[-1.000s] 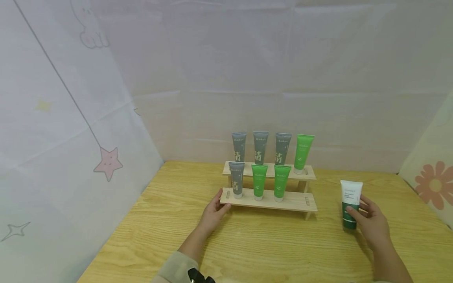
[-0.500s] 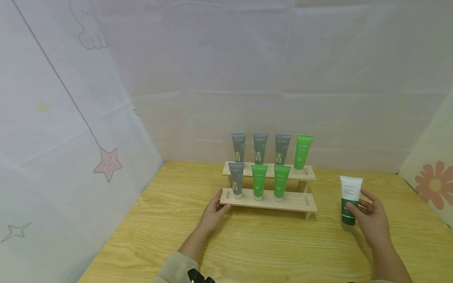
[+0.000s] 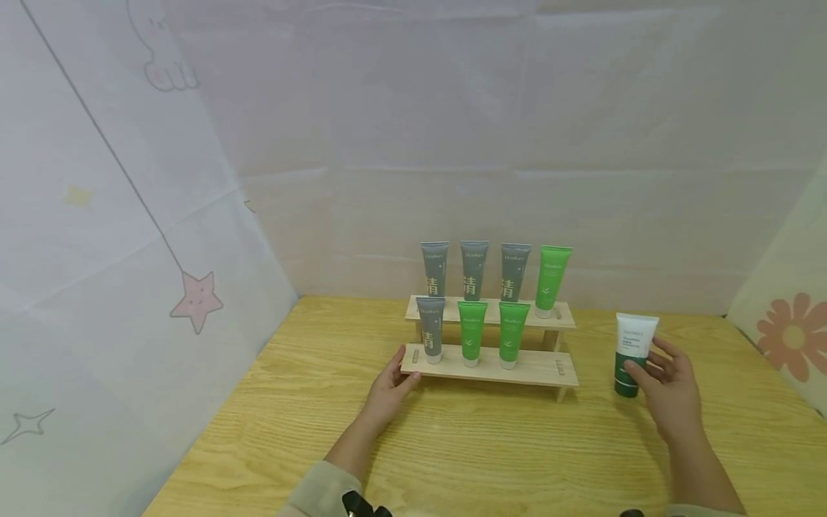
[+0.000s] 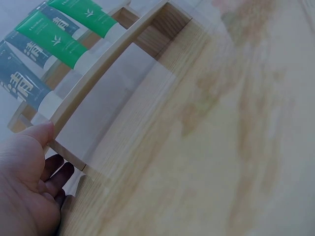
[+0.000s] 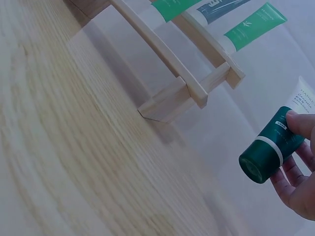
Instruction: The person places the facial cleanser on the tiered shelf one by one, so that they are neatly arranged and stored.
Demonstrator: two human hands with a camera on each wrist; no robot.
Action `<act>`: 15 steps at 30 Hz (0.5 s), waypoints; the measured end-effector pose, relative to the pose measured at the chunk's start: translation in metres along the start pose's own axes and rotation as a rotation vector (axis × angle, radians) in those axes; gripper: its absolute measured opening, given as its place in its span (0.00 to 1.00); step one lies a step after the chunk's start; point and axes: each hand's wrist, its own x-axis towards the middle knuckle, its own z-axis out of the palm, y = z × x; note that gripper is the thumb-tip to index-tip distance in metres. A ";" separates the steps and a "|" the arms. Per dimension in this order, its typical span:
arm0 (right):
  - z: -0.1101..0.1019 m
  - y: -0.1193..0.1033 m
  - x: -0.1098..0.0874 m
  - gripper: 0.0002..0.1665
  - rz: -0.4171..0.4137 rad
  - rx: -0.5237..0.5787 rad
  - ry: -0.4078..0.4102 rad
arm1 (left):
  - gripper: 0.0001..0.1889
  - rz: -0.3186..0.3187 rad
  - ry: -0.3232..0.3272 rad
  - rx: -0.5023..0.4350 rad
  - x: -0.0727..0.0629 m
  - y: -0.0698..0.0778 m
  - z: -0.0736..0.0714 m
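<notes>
My right hand pinches a white and dark green squeeze tube, cap down, to the right of a two-tier wooden rack. In the right wrist view, the tube's green cap is off the table. My left hand grips the left end of the rack's lower shelf, its thumb on the front edge and other fingers below. On the lower shelf stand a grey tube and two green tubes. Three grey tubes and a green tube stand on the upper shelf.
The rack stands on a wood-grain table, near its back edge. Behind it hangs a pale cloth backdrop, which also covers the left side and shows a pink star. A printed flower is at the right.
The right hand has raised the white and green tube and moved it slightly left, toward the rack. My left hand keeps its grip on the shelf end, and the standing tubes are unmoved.
</notes>
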 end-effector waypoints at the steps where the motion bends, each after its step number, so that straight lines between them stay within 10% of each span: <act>1: 0.001 -0.001 0.000 0.42 -0.002 0.015 0.002 | 0.40 0.000 0.000 -0.001 0.000 0.000 0.000; 15: 0.020 -0.018 0.001 0.43 -0.024 0.051 -0.027 | 0.39 0.001 0.002 -0.004 -0.003 0.004 0.000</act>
